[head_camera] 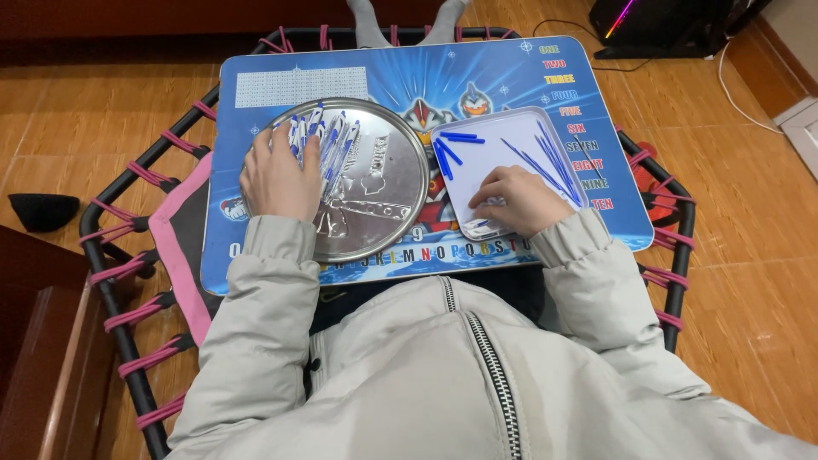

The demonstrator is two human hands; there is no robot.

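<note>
My left hand (277,177) rests on a pile of several blue-and-white pens (328,140) in a round silver tray (388,200), fingers curled over the pens. My right hand (515,200) lies in a white square tray (486,158), fingertips pinched at its near edge on what looks like a small pen part. Blue pen caps (450,146) and thin blue refills (554,162) lie in the white tray. Both trays sit on a blue cartoon-printed lap table (409,77).
The lap table stands on a small trampoline with a black frame (111,281) and pink cords. Wooden floor surrounds it. A dark object (43,209) lies on the floor at left; a black box (665,21) and cables sit at upper right.
</note>
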